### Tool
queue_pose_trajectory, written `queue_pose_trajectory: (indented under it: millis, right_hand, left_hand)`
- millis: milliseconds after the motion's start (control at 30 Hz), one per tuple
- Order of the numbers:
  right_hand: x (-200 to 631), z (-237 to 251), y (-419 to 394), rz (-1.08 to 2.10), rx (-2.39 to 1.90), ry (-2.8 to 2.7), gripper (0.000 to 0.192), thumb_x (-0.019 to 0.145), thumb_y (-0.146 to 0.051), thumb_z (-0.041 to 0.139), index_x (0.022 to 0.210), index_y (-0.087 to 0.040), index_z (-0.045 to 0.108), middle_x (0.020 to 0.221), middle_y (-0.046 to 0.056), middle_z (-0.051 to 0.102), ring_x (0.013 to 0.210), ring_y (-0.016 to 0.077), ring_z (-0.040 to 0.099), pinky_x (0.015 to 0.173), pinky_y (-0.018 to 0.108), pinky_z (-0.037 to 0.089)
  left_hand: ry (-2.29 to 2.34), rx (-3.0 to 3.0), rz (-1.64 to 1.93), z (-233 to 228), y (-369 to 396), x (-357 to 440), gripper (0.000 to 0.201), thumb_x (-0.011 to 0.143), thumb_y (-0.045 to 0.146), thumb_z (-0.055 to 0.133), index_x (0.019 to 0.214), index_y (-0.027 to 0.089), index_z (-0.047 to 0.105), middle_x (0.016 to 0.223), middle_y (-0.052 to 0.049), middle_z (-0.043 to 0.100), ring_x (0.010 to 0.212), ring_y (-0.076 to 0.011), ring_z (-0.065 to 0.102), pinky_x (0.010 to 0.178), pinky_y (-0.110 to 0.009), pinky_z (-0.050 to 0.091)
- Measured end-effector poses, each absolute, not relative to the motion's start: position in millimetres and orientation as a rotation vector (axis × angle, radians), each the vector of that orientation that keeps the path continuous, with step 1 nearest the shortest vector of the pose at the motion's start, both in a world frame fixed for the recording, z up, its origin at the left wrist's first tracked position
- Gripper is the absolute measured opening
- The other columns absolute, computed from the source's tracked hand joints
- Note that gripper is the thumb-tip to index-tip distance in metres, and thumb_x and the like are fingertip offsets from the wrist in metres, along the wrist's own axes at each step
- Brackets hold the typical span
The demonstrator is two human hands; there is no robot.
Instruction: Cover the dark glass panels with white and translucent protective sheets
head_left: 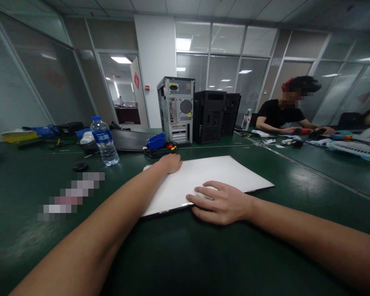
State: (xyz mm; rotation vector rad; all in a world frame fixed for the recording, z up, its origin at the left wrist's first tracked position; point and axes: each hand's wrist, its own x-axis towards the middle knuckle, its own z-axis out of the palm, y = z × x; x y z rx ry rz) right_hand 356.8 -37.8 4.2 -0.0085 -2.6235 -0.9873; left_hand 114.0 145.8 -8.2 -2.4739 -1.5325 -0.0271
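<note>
On the green tabletop (pixel 160 259), a flat white panel (pixel 212 168) with a dark edge lay in front of the person, the right hand (pixel 222 203) resting open across its near edge, fingers spread over the white surface and thumb on the near side. The left hand (pixel 171 163) was curled at the panel's far left part; whether it gripped the panel could not be determined. Beyond stood a blue-capped water bottle (pixel 105 142), a silver computer tower (pixel 181 109) and black towers (pixel 210 117), with a co-worker (pixel 279 113) seated at the far right.
</note>
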Motion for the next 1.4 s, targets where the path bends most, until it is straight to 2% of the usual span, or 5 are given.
queue_pose_trajectory:
  millis: [267, 567, 733, 967, 1400]
  right_hand:
    - [353.3, -0.9, -38.4, -1.009, -0.187, -2.573, 0.018, 0.102, -0.023, 0.05, 0.108, -0.021, 0.067, 0.098, 0.007, 0.072, 0.081, 0.017, 0.065, 0.06, 0.03, 0.046]
    - [363.5, 6.3, -36.5, -0.849, -0.246, -2.381, 0.03, 0.099, -0.012, 0.052, 0.125, -0.012, 0.066, 0.106, 0.012, 0.075, 0.098, 0.0228, 0.073, 0.079, 0.034, 0.062]
    - [386.8, 29.8, -39.9, -0.803, -0.411, -2.278, 0.032, 0.097, -0.011, 0.054, 0.127, -0.018, 0.065, 0.111, 0.009, 0.075, 0.099, 0.0201, 0.073, 0.082, 0.032, 0.061]
    - [438.3, 66.8, -59.6, -1.064, -0.546, -2.082, 0.028, 0.092, -0.015, 0.069, 0.121, -0.019, 0.067, 0.098, 0.007, 0.075, 0.078, 0.0119, 0.069, 0.066, 0.023, 0.053]
    - [561.7, 97.9, -56.1, -1.657, -1.401, -1.777, 0.037, 0.102, -0.041, 0.048, 0.125, -0.022, 0.069, 0.113, 0.006, 0.075, 0.062, 0.0197, 0.062, 0.043, 0.029, 0.025]
  left_hand:
    - [-1.551, -2.506, 0.046, 2.1, 135.8, 118.3, 0.038, 0.097, 0.038, 0.065, 0.13, 0.018, 0.061, 0.131, -0.01, 0.063, 0.109, -0.0248, 0.066, 0.091, -0.047, 0.057]
    - [-1.574, -2.595, -0.1, 72.5, 103.4, 84.8, 0.04, 0.103, 0.045, 0.043, 0.103, 0.018, 0.073, 0.107, -0.011, 0.076, 0.102, -0.0261, 0.069, 0.09, -0.036, 0.051]
    - [-1.623, -2.513, -0.532, 109.2, 60.7, 49.8, 0.051, 0.105, 0.039, 0.023, 0.117, 0.018, 0.068, 0.115, -0.008, 0.074, 0.102, -0.0217, 0.068, 0.086, -0.032, 0.051]
    - [-1.445, -2.017, -1.774, 77.6, -9.4, 18.3, 0.033, 0.1, 0.035, 0.038, 0.093, 0.02, 0.067, 0.078, -0.001, 0.06, 0.071, -0.0175, 0.057, 0.064, -0.029, 0.044]
    - [-1.555, -2.766, -0.197, 6.8, -66.4, 32.0, 0.022, 0.099, 0.036, 0.041, 0.095, 0.024, 0.06, 0.079, -0.004, 0.069, 0.07, -0.0228, 0.065, 0.06, -0.033, 0.041]
